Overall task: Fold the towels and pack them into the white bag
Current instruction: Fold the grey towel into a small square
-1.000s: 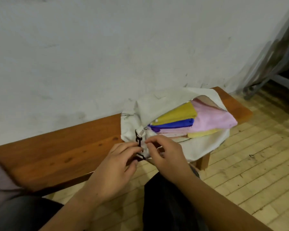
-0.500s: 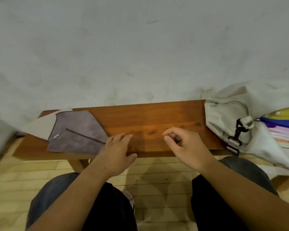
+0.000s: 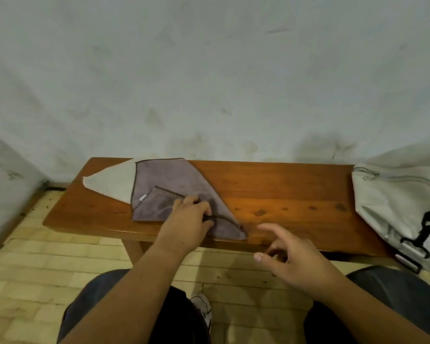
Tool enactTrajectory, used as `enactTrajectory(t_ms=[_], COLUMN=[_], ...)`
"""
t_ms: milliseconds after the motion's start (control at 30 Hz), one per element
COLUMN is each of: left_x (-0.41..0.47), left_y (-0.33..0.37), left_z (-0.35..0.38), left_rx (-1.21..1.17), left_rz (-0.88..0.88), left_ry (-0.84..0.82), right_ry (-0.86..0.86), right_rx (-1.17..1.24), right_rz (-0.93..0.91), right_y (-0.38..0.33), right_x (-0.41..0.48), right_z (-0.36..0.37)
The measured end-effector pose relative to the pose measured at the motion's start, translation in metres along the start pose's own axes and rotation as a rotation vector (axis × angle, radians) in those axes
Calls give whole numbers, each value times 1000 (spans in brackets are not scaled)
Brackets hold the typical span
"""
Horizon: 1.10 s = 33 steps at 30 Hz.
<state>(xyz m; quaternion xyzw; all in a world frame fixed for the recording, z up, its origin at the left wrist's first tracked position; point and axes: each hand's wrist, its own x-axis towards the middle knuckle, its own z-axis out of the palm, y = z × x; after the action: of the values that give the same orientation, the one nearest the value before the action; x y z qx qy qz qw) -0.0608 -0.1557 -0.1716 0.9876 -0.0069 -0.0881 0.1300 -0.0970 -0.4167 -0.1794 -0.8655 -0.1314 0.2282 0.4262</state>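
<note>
While the left hand (image 3: pixel 188 219) pinches the grey towel (image 3: pixel 169 184) at mid-frame on the bench (image 3: pixel 283 189), the right hand (image 3: pixel 292 256) hovers loose-fingered, holding nothing; the bag (image 3: pixel 395 207) sits at far right.

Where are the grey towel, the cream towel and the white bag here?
grey towel (image 3: pixel 170 178): head view, its flat upper middle.
cream towel (image 3: pixel 112 182): head view, its exposed middle.
white bag (image 3: pixel 392 199): head view, its side panel.
</note>
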Motion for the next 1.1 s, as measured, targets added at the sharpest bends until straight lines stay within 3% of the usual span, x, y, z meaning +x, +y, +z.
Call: enactTrajectory(t_ms=[100,233,333,500,633,700,900,1033,1100], left_x=[7,9,9,25,37,41,41,35,32], left_y=[33,71,84,60,29,11,-16,-35,-30], left_z=[5,10,13,13,9,13,4,-5,-6], left_rx=[-144,-314,-355,-67,-204,-226,-209,-55,-30], left_rz=[155,462,505,234,-175,-283,-434,-573,-462], left_ry=[68,8,-64,-14,-51,-67,-59,12,160], right_ry=[59,266,406,532,632,723,954,932,897], right_rx=[67,30,25,61,259,372,677,680,647], right_rz=[1,16,59,125,191,221,242,256,260], right_y=[-1,10,19,16,11,10,10,14,16], right_x=[-1,4,3,-4,-8,-10,-17,-18,-18], right_z=[-2,-4,-10,-23,-32,-37,-51,-50,-50])
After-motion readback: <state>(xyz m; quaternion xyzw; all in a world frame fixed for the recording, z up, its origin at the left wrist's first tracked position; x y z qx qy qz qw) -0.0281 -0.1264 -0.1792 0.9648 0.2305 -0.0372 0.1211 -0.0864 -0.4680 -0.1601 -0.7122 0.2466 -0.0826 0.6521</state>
